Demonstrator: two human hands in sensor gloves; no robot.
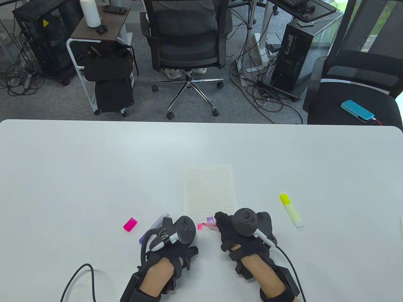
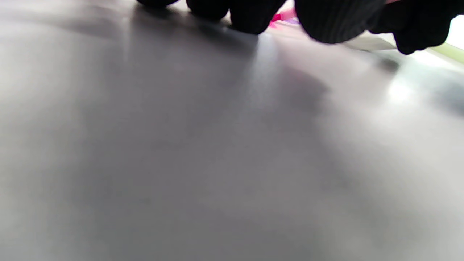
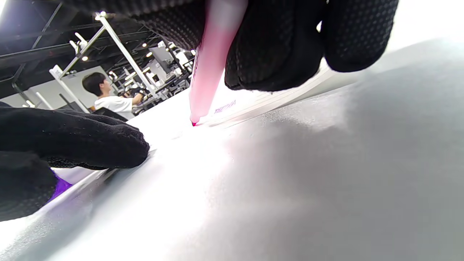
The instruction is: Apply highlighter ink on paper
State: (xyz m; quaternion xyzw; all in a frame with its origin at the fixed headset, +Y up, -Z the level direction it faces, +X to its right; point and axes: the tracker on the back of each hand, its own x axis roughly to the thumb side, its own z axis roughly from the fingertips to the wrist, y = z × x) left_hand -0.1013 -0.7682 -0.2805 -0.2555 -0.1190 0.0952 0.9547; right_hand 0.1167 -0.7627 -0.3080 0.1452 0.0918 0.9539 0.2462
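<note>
White surface (image 1: 94, 163), office floor with chairs and computer towers beyond its far edge.

Item 1: lined paper (image 1: 210, 192), flat, near the near edge, centre. Pink and purple marks at its near-left corner.

Item 2: pink highlighter (image 3: 212, 61), uncapped, pinched in the grip of my right hand (image 1: 244, 229), fingers curled round the barrel. Tip sits down at the paper's near-left corner; whether on the sheet or just off its edge, I cannot tell.

Item 3: my left hand (image 1: 176, 236), resting on the surface just left of the paper. Fingers lie over a purple highlighter (image 1: 152, 228); whether they grip it, I cannot tell.

Step in hand, by my judgement: laying the stroke. Keep the tip flat on the sheet, draw along a ruled line, steady the sheet so it does not slide.

Others: pink cap (image 1: 130, 224), left of my left hand; yellow highlighter (image 1: 291, 210), capped, right of the paper, well apart. Neither obstructs; my left fingers crowd the corner.
</note>
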